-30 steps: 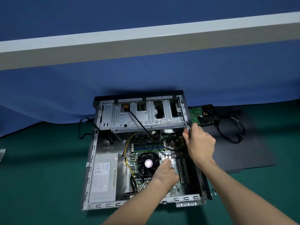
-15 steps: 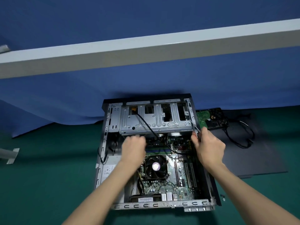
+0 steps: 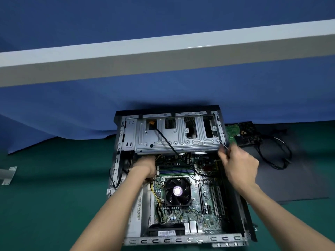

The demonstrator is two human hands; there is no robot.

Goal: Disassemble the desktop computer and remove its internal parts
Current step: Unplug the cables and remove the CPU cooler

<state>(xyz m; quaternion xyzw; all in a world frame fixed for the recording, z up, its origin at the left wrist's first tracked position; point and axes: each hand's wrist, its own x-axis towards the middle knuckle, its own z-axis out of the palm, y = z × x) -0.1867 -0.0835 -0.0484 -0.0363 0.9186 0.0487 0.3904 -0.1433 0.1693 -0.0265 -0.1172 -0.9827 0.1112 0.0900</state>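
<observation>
The open desktop case (image 3: 181,240) lies flat on a green mat, with its grey metal drive cage (image 3: 177,140) at the far end. Below the cage I see the motherboard (image 3: 208,201), the black CPU fan (image 3: 177,191) and the silver power supply (image 3: 137,211) on the left. A black cable (image 3: 166,140) runs from the cage down to the board. My left hand (image 3: 145,166) reaches under the cage's near left edge, its fingers hidden. My right hand (image 3: 239,165) grips a thin screwdriver (image 3: 221,143) whose tip points at the cage's right side.
A removed drive with a green circuit board (image 3: 243,132) lies right of the case on the black side panel (image 3: 290,178), next to loose black cables (image 3: 277,156). A metal bracket (image 3: 7,173) sits at the far left. Blue cloth hangs behind.
My left hand left the area beside the CPU fan and moved up and left, under the drive cage's near edge. My right hand stayed at the cage's right corner with the screwdriver.
</observation>
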